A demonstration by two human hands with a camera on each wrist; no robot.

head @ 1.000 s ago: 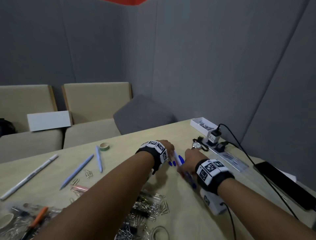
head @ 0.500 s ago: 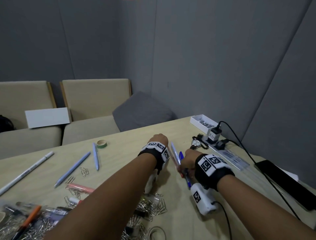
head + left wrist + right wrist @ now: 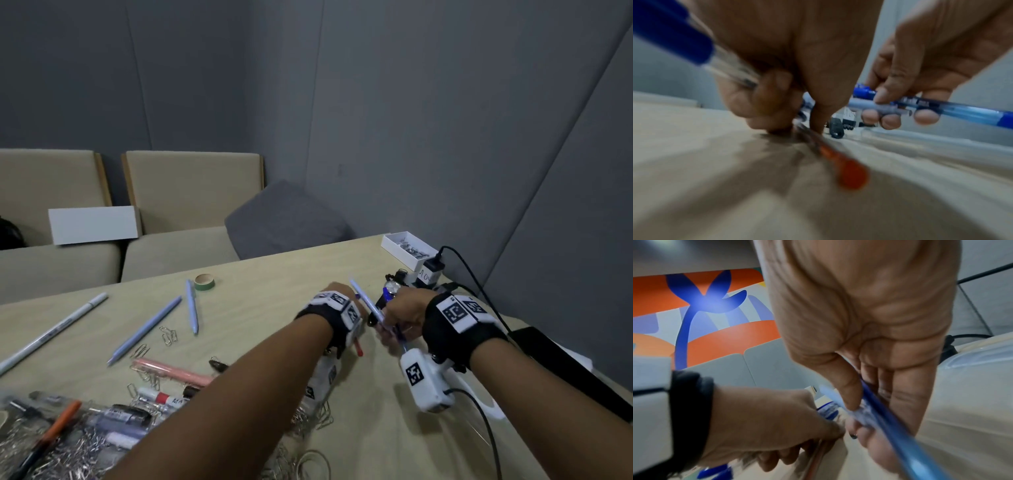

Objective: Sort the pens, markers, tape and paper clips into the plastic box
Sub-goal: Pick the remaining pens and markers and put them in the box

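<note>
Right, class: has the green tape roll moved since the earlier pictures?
No. The green tape roll still lies just right of the pale blue pen's far end.

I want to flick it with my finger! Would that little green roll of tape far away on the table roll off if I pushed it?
Probably not. The green tape roll lies flat on its side on the table, so a push would likely just slide it. It looks small and thin, so probably light. Stood on edge, it might well roll away.

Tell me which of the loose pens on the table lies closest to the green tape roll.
The short lilac pen: its top end lies just left of the tape roll. The longer lilac pen and white pen lie farther left.
</note>
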